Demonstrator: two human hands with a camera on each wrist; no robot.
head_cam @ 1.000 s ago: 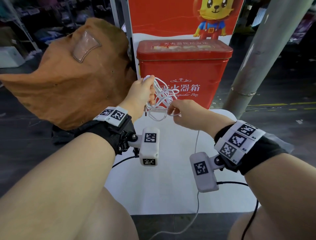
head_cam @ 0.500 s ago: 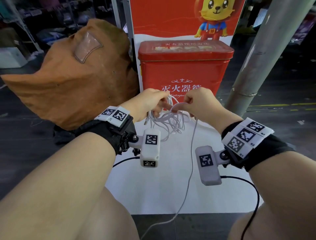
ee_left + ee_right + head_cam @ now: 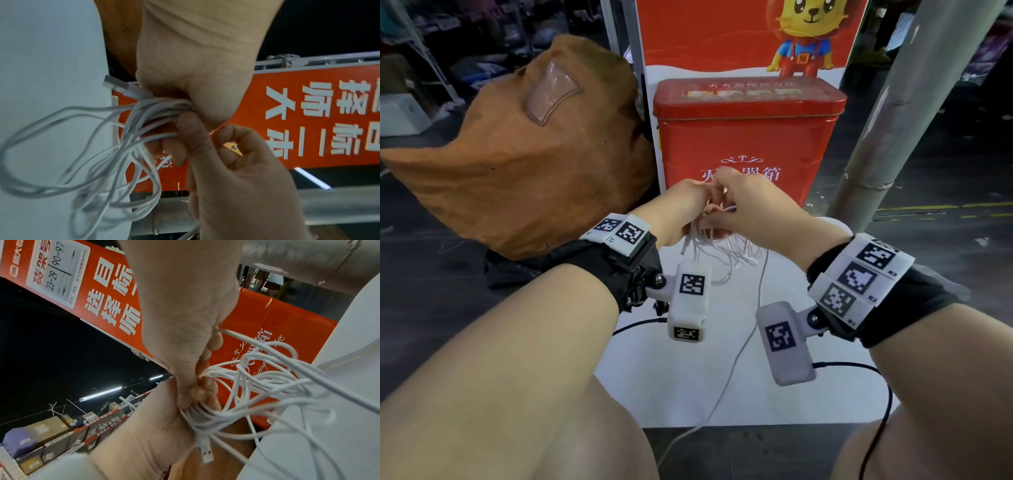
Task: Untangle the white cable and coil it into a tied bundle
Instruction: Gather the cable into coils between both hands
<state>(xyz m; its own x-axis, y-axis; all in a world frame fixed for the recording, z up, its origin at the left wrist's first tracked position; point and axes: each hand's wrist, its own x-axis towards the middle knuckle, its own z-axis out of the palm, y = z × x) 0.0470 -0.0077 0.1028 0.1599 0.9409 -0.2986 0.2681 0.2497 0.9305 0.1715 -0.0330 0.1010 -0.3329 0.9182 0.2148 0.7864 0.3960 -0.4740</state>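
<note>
The white cable [image 3: 722,255] hangs as a loose bunch of several loops under both hands, above the white table [image 3: 688,394]. My left hand [image 3: 693,205] grips the gathered tops of the loops [image 3: 164,105] in its fist, and the USB plug [image 3: 115,86] sticks out beside it. My right hand [image 3: 726,202] is pressed against the left, its thumb and fingers [image 3: 191,129] pinching strands at the same spot. One free strand [image 3: 739,349] trails down across the table and off its near edge. The right wrist view shows the plug [image 3: 205,451] and tangled loops [image 3: 267,378].
A red tin box [image 3: 746,137] stands just behind the hands against a red poster. A big brown cloth bag [image 3: 524,154] fills the left. A slanted grey pole [image 3: 914,102] rises at the right. My knees lie under the table's near edge.
The loops, held up by my left hand a second ago, now hang below it. My right hand has moved up and left until it meets the left hand.
</note>
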